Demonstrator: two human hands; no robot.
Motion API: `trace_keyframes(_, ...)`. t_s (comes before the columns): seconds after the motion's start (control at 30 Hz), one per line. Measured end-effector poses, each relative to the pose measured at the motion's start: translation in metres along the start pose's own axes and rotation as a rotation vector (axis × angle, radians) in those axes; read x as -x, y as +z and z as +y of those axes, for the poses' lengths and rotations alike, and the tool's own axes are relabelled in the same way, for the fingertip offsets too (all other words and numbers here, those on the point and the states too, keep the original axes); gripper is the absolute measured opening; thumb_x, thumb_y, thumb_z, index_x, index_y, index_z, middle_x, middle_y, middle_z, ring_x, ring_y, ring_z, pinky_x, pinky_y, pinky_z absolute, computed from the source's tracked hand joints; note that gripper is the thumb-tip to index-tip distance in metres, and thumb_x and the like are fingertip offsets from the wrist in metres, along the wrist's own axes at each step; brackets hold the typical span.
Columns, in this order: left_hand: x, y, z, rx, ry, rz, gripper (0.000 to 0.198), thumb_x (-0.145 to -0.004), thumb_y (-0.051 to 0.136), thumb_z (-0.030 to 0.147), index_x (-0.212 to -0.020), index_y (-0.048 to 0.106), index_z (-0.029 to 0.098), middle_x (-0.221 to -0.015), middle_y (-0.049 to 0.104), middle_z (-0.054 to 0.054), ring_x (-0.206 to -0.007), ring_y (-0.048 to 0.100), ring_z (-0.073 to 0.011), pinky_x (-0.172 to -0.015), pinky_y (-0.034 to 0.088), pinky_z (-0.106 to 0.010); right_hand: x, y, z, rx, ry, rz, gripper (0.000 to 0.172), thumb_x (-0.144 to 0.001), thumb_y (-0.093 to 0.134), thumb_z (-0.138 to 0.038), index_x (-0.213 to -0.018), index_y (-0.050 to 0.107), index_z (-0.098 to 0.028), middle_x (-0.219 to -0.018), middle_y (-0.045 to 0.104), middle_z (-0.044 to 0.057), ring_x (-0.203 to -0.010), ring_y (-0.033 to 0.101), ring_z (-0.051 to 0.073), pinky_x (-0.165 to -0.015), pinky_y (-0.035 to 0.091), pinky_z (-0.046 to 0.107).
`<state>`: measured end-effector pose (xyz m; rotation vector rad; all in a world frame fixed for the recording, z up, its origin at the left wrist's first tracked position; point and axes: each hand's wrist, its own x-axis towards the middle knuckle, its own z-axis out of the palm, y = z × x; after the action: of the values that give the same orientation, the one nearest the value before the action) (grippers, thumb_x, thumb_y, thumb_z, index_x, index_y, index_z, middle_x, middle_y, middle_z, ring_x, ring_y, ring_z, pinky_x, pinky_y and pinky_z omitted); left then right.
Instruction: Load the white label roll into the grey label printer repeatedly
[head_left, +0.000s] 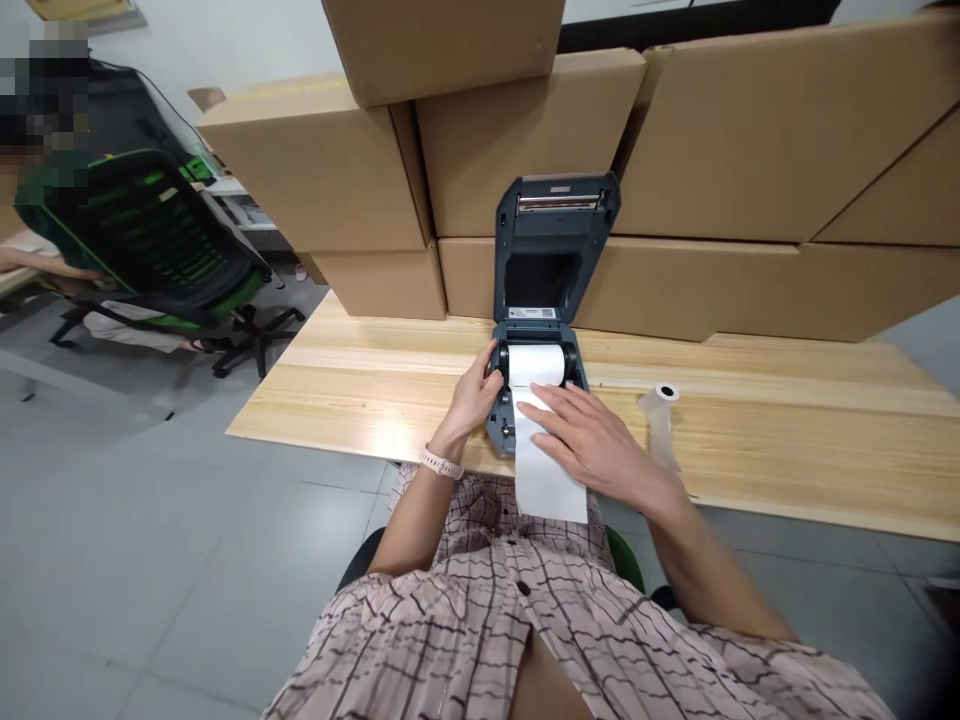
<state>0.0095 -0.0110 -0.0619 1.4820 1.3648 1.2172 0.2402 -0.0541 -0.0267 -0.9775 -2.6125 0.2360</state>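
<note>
A dark grey label printer stands on the wooden table with its lid tipped up. Inside it sits a white label roll between two black holders, and a strip of label paper runs from it toward me, hanging past the table's front edge. My left hand grips the printer's left side near the roll, thumb on top. Laid over the strip, my right hand has its fingers stretched out and slightly apart, pressing on the paper. Part of the printer's front right is hidden under that hand.
A small roll with a loose tail lies right of the printer on the table. Cardboard boxes are stacked along the back, close behind the lid. At far left, a person sits by a black and green office chair.
</note>
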Motion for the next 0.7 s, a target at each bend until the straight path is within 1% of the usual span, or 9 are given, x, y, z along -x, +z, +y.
trace_keyframes(0.07, 0.003, 0.001, 0.001, 0.046, -0.011, -0.012, 0.065, -0.1, 0.05, 0.026, -0.164, 0.045, 0.014, -0.169, 0.051, -0.016, -0.155, 0.05, -0.0299, -0.131, 0.037, -0.047, 0.004, 0.006, -0.007, -0.015, 0.032, 0.053, 0.047, -0.111, 0.048, -0.045, -0.156, 0.058, -0.035, -0.168, 0.053, 0.005, -0.155, 0.052, 0.034, -0.128, 0.044, 0.066)
trace_keyframes(0.13, 0.005, 0.002, 0.002, 0.098, -0.022, -0.031, 0.066, -0.102, 0.05, 0.029, -0.165, 0.041, 0.013, -0.173, 0.045, -0.017, -0.159, 0.045, -0.0286, -0.133, 0.033, -0.045, 0.01, 0.011, -0.012, -0.034, 0.026, 0.094, 0.048, -0.111, 0.05, -0.044, -0.158, 0.056, -0.036, -0.168, 0.053, 0.005, -0.157, 0.05, 0.033, -0.128, 0.045, 0.065)
trace_keyframes(0.2, 0.008, 0.002, 0.001, 0.156, -0.021, -0.046, 0.065, -0.104, 0.05, 0.032, -0.166, 0.039, 0.016, -0.175, 0.041, -0.015, -0.162, 0.041, -0.0267, -0.135, 0.031, -0.043, 0.015, 0.014, -0.015, -0.047, 0.004, 0.117, 0.048, -0.112, 0.049, -0.043, -0.159, 0.055, -0.033, -0.168, 0.053, 0.008, -0.157, 0.05, 0.033, -0.126, 0.047, 0.065)
trace_keyframes(0.27, 0.009, 0.003, -0.001, 0.204, -0.016, -0.049, 0.065, -0.105, 0.051, 0.037, -0.167, 0.038, 0.02, -0.177, 0.039, -0.013, -0.162, 0.041, -0.026, -0.134, 0.032, -0.043, 0.019, 0.015, -0.017, -0.059, -0.008, 0.125, 0.049, -0.112, 0.048, -0.043, -0.159, 0.054, -0.033, -0.167, 0.053, 0.01, -0.156, 0.051, 0.033, -0.123, 0.051, 0.066)
trace_keyframes(0.37, 0.009, 0.004, -0.005, 0.243, -0.011, -0.045, 0.066, -0.105, 0.053, 0.041, -0.166, 0.039, 0.022, -0.176, 0.041, -0.013, -0.161, 0.042, -0.0263, -0.134, 0.033, -0.043, 0.02, 0.015, -0.02, -0.061, 0.006, 0.121, 0.048, -0.111, 0.048, -0.045, -0.158, 0.056, -0.033, -0.166, 0.055, 0.011, -0.155, 0.052, 0.034, -0.119, 0.054, 0.066)
trace_keyframes(0.53, 0.008, 0.005, -0.005, 0.275, -0.02, -0.026, 0.065, -0.103, 0.055, 0.035, -0.164, 0.042, 0.021, -0.175, 0.043, -0.013, -0.159, 0.045, -0.0259, -0.133, 0.033, -0.043, 0.013, 0.016, -0.031, -0.01, 0.037, 0.128, 0.048, -0.111, 0.048, -0.048, -0.152, 0.061, -0.027, -0.163, 0.058, 0.016, -0.152, 0.055, 0.037, -0.116, 0.056, 0.064)
trace_keyframes(0.7, 0.008, 0.005, -0.005, 0.262, -0.02, -0.02, 0.064, -0.102, 0.054, 0.034, -0.164, 0.042, 0.021, -0.175, 0.043, -0.012, -0.159, 0.045, -0.0251, -0.134, 0.033, -0.042, 0.011, 0.017, -0.037, -0.012, 0.062, 0.116, 0.051, -0.11, 0.049, -0.052, -0.155, 0.058, -0.03, -0.163, 0.058, 0.016, -0.152, 0.055, 0.037, -0.115, 0.056, 0.065)
